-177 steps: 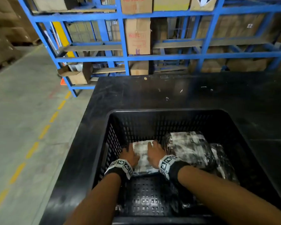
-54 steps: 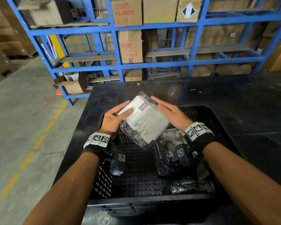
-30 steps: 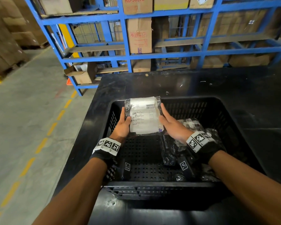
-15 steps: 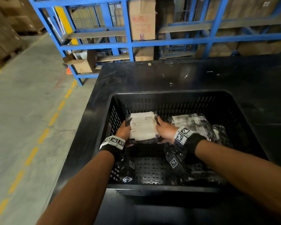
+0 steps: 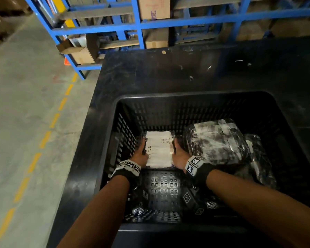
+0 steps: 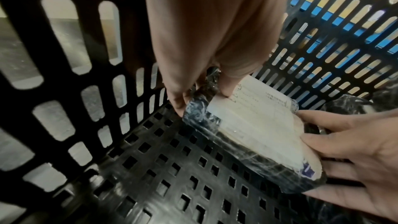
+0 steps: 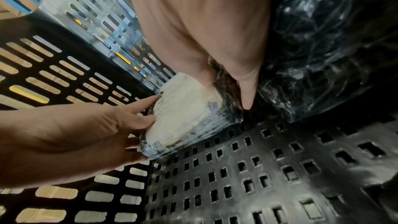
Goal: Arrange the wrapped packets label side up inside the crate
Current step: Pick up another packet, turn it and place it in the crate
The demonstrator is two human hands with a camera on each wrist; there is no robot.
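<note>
Both hands, left hand (image 5: 140, 154) and right hand (image 5: 179, 155), clasped the film-wrapped white-labelled packet (image 5: 159, 151); it should be seated flat, label up, in the black perforated plastic crate (image 5: 191, 95) far-left corner.

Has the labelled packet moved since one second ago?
Yes. The packet went down from above the crate rim to the crate floor, near the far left corner, held by both hands.

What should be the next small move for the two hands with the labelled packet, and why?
Probably let go and draw both hands up. The packet lies label up, low in the crate's far left corner beside the other wrapped packets, apparently on the floor. The left hand and right hand hold its two sides.
</note>
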